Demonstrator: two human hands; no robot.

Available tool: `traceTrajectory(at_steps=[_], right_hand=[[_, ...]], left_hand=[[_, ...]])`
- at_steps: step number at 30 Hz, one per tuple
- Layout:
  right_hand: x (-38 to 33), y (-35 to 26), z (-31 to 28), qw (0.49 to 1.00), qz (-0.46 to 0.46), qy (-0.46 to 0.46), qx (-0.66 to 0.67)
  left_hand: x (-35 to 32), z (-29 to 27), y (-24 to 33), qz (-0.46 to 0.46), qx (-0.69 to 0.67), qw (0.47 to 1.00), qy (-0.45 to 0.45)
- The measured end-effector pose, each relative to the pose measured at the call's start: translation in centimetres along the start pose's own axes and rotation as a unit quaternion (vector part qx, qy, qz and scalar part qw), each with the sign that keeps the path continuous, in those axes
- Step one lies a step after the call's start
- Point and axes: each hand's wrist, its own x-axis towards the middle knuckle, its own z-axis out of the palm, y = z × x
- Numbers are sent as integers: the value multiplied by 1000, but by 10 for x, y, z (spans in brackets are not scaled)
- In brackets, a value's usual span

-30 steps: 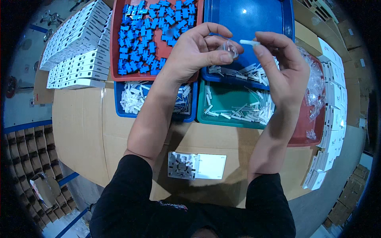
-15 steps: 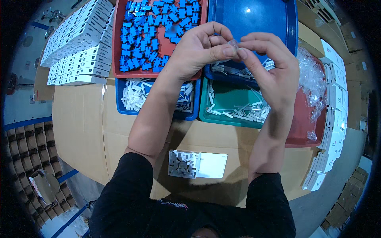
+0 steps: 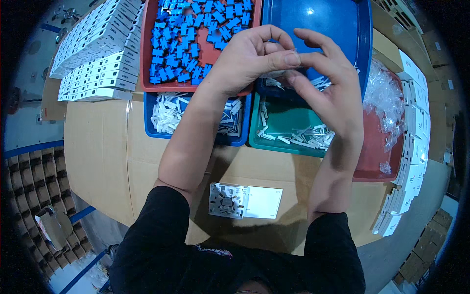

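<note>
Above the trays, my left hand [image 3: 252, 59] is closed, its thumb pressed against the bent fingers. What it pinches is mostly hidden; a bit of something clear shows below the thumb. My right hand [image 3: 335, 78] faces it with fingers apart, the index fingertip touching or very near the left thumb. On the cardboard-covered table [image 3: 98, 161] in front of me lies a flat rectangular piece [image 3: 264, 202], white on its right half and grey with dark cut-outs on its left.
Blue plastic clips fill a red tray [image 3: 146, 59]. A small blue tray [image 3: 149, 120] and a green tray [image 3: 274, 115] hold white and grey slim parts; a large blue tray [image 3: 338, 19] sits behind. Clear plastic bags [image 3: 384, 93] lie in a red tray at right. White boxes [image 3: 93, 63] stand stacked at both sides.
My right thumb and fingers have spread apart from the small clear thing both hands were pinching. My left hand stays closed in nearly the same place.
</note>
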Motion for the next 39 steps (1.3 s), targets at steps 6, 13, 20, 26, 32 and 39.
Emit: traceTrajectory(at_steps=[6, 13, 20, 26, 32, 39], right_hand=[[-2, 8, -5, 977, 144, 92, 125], [-8, 14, 31, 982, 131, -137, 6], [-8, 11, 35, 962, 198, -168, 91], [-5, 6, 32, 953, 208, -179, 129], [-8, 8, 20, 950, 221, -185, 120], [-7, 10, 13, 956, 215, -109, 169]], left_hand=[[5, -4, -5, 72, -19, 997, 28], [8, -1, -3, 107, -58, 991, 63], [8, -7, -7, 115, 5, 993, 37], [8, -6, -6, 109, -6, 993, 38], [7, -4, -5, 97, -10, 994, 50], [8, -2, -3, 97, -20, 994, 49]])
